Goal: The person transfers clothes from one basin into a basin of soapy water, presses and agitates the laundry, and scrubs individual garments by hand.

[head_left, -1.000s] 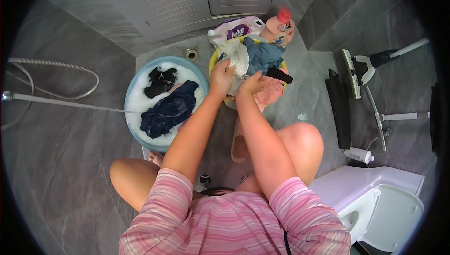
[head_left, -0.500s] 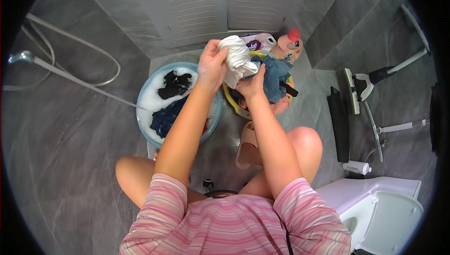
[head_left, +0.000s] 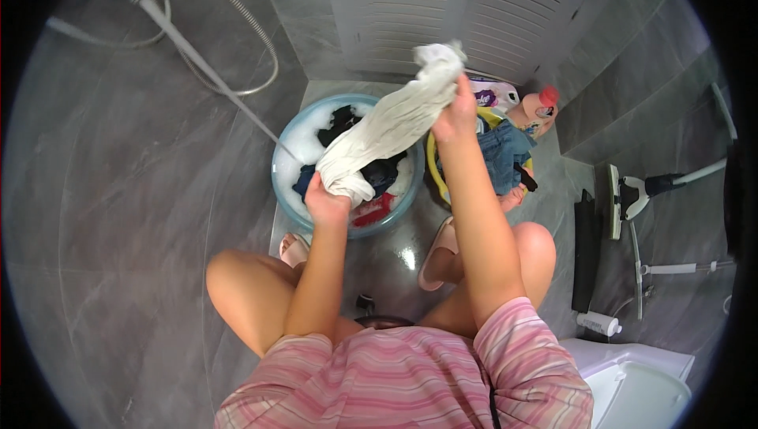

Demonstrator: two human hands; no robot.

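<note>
A grey tiled floor is seen from above, bending toward the rim of the view, with a white louvred panel at the far wall. A shower hose is looped across the floor at the upper left. A white toilet is seen at the lower right, and a floor mop is laid beside it.

A pale blue basin is set on the floor ahead of the crouched person, filled with suds and dark clothes. Just to its right, a yellow basin is heaped with denim and other garments. A pink bottle with a red cap is placed behind it.

A white garment is held stretched in the air above the blue basin, slanting from lower left to upper right. Its lower end is gripped by the left hand, fingers closed tightly around bunched cloth. Its upper end is clutched by the right hand, fingers likewise wrapped about the fabric. Pink slippers are worn on the feet.
</note>
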